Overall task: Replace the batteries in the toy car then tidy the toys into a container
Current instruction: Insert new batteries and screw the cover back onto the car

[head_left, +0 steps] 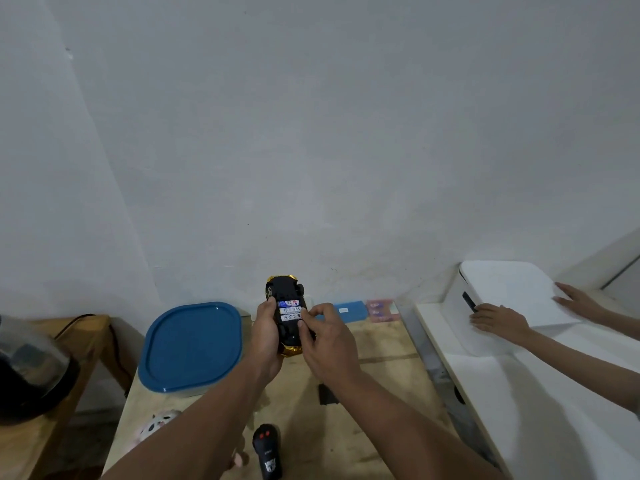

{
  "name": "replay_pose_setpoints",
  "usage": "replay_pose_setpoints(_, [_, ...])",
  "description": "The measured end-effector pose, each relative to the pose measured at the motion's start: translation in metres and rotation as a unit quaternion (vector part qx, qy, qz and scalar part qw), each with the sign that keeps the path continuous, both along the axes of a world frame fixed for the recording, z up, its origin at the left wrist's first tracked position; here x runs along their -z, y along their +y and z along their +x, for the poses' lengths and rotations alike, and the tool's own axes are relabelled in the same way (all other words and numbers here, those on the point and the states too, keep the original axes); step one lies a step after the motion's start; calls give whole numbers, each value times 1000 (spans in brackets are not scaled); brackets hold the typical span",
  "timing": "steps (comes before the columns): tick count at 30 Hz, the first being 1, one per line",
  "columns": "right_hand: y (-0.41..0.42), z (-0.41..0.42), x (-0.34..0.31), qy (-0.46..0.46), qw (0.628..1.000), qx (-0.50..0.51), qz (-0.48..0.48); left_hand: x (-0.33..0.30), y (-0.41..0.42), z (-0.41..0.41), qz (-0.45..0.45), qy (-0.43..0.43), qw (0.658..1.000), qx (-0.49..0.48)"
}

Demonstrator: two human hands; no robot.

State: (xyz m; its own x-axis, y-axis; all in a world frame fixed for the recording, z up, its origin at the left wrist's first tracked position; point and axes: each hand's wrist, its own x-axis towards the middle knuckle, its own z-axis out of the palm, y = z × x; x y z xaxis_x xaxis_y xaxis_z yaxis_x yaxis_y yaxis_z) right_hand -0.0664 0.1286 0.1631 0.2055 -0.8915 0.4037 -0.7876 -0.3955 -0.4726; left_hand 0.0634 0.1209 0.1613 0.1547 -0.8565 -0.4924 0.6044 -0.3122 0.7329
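Two hands on one toy car, inverted, long axis 12-to-6 above the table. Left hand grips its 9 o'clock flank; right hand, at 3 o'clock and nearer, pinches at the exposed batteries.

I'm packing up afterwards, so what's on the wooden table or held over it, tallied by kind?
Toy cars: 1, the upturned gold toy car, held in both hands
Batteries showing in its bay: 3
Remote controls: 1, the black remote
Plush toys: 1, the panda plush
Containers: 1, with the blue lid
Blue boxes: 1
Pink packs: 1
Total: 9
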Motion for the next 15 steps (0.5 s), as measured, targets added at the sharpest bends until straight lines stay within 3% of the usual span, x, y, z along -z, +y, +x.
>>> replay_pose_setpoints(5, [-2, -17, -4, 150, 987, -56, 0, 10, -3, -11, 10, -9, 1000, 3])
replay_pose_setpoints(9, [-11, -28, -2, 178, 980, -79, 49, 17, -4, -20, 20, -25, 999, 19])
replay_pose_setpoints(11, [-22, -38, -1, 109, 978, -118, 135, 22, -4, -22, 27, -17, 999, 29])
replay_pose_setpoints(13, [-33, -51, 5, -30, 966, -118, 226, 27, -6, -22, 24, 7, 999, 35])
replay_pose_setpoints(15, [-37, -67, 15, -174, 956, -19, 234, 28, -7, -20, 28, 25, 999, 26])
